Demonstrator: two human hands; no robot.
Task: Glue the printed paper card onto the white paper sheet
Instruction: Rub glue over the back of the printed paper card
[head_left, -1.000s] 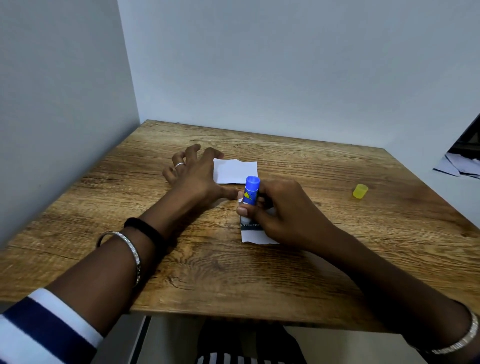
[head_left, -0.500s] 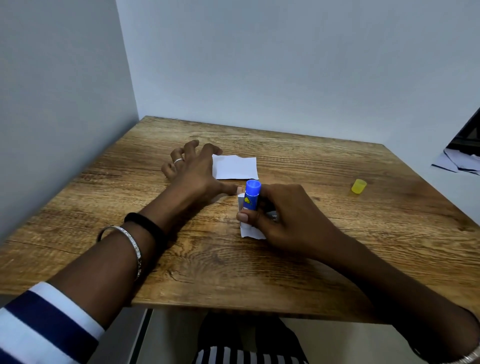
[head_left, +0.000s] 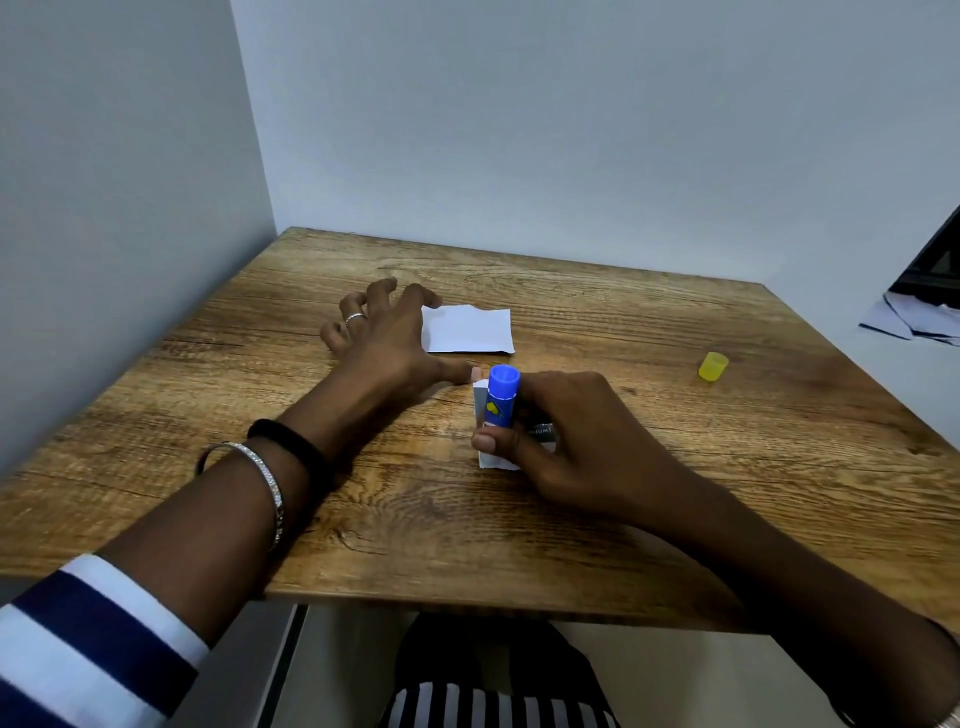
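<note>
The white paper sheet (head_left: 469, 329) lies flat near the middle of the wooden table (head_left: 675, 467). Nearer to me lies the printed paper card (head_left: 540, 434), mostly hidden under my right hand (head_left: 576, 441). That hand is shut on a blue glue stick (head_left: 501, 396), held upright with its lower end down on the card. My left hand (head_left: 387, 340) rests on the table with fingers spread, beside the white sheet's left edge; its thumb tip touches the card's far left corner.
A yellow glue cap (head_left: 712, 366) stands on the table at the right. Grey walls close off the left and far sides. Loose papers (head_left: 914, 317) lie on a ledge beyond the table's right edge.
My right hand has moved the glue stick a little along the card, covering more of it. My left hand has hardly shifted.
</note>
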